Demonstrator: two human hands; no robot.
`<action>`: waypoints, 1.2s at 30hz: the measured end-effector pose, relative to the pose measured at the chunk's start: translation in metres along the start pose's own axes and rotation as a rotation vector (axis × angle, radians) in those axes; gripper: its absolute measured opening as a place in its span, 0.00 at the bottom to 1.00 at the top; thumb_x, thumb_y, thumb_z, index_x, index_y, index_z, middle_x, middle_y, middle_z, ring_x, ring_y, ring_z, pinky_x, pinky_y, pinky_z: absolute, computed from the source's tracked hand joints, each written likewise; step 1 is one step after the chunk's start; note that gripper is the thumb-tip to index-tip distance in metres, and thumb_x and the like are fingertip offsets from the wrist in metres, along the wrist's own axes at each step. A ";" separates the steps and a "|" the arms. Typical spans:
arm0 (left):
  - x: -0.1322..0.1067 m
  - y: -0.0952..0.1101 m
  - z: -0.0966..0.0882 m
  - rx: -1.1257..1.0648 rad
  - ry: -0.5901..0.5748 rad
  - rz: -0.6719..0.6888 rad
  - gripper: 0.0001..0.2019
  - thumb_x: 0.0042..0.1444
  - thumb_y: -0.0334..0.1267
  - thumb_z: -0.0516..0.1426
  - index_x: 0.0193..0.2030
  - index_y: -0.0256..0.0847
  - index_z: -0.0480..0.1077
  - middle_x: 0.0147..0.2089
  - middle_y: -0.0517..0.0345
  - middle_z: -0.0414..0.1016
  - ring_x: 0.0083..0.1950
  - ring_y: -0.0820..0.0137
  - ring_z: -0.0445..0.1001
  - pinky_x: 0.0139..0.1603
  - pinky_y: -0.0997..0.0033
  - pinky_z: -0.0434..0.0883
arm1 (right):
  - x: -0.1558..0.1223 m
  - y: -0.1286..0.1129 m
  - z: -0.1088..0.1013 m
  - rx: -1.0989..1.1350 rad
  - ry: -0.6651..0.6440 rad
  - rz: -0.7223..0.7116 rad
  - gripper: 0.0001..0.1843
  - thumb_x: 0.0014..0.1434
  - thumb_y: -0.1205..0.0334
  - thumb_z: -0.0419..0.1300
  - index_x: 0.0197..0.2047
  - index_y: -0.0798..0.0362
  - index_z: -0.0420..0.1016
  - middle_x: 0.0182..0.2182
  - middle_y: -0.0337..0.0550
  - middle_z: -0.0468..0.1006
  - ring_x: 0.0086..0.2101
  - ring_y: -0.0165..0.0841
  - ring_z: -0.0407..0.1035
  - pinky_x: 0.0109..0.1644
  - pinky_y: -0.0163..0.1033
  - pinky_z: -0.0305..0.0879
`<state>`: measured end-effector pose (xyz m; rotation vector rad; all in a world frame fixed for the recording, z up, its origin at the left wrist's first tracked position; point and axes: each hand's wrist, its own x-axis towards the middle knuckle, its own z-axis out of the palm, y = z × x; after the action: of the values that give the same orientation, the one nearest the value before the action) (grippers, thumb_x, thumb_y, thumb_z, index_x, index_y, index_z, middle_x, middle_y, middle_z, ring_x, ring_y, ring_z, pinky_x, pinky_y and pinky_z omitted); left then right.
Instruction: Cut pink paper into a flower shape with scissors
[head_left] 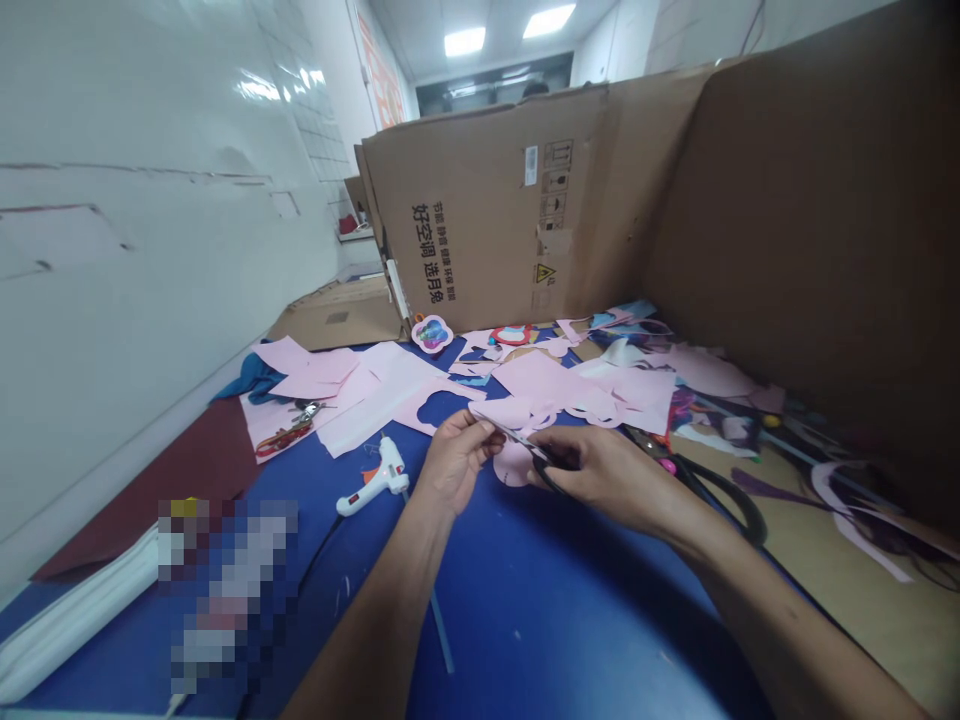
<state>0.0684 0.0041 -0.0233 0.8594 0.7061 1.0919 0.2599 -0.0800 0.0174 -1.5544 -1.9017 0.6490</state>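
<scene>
My left hand (455,457) pinches a small pink paper cut-out (513,462) by its upper edge, just above the blue table (525,610). Black-handled scissors (541,460) sit in my right hand (600,470), whose fingers are closed through the handles. The blades point left into the pink piece. Both hands are close together near the middle of the table.
A white glue gun (375,478) lies left of my left hand. Pink paper sheets and scraps (577,390) cover the far table. Another black pair of scissors (720,490) lies at the right. Tall cardboard walls (795,250) stand behind and to the right. A white wall runs along the left.
</scene>
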 end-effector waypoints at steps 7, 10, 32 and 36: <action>-0.001 -0.002 0.002 -0.002 0.018 0.034 0.12 0.43 0.35 0.71 0.34 0.36 0.77 0.31 0.55 0.79 0.32 0.72 0.75 0.39 0.71 0.71 | 0.000 -0.003 -0.001 0.005 -0.001 0.016 0.12 0.59 0.60 0.61 0.45 0.46 0.84 0.32 0.38 0.81 0.31 0.35 0.70 0.34 0.36 0.59; -0.001 -0.003 0.003 0.008 0.010 0.037 0.11 0.44 0.35 0.71 0.34 0.37 0.77 0.31 0.55 0.79 0.32 0.72 0.75 0.39 0.71 0.71 | -0.001 -0.002 0.000 0.007 -0.012 0.011 0.11 0.60 0.60 0.61 0.44 0.46 0.83 0.32 0.37 0.81 0.31 0.35 0.69 0.34 0.36 0.59; -0.002 0.002 0.005 0.107 0.064 0.114 0.07 0.45 0.35 0.68 0.32 0.38 0.77 0.29 0.57 0.78 0.30 0.72 0.74 0.36 0.72 0.70 | 0.003 0.004 0.000 0.251 -0.066 0.004 0.08 0.56 0.59 0.64 0.36 0.51 0.83 0.29 0.37 0.78 0.31 0.34 0.69 0.34 0.36 0.62; -0.002 0.001 0.007 0.088 0.086 0.125 0.08 0.45 0.36 0.69 0.32 0.38 0.77 0.29 0.57 0.78 0.31 0.72 0.74 0.37 0.72 0.70 | 0.003 0.001 0.001 0.246 -0.046 0.005 0.09 0.57 0.58 0.64 0.38 0.51 0.84 0.30 0.38 0.79 0.31 0.35 0.69 0.34 0.36 0.62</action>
<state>0.0736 0.0003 -0.0188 0.9463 0.7851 1.2223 0.2593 -0.0767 0.0160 -1.3991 -1.7755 0.8918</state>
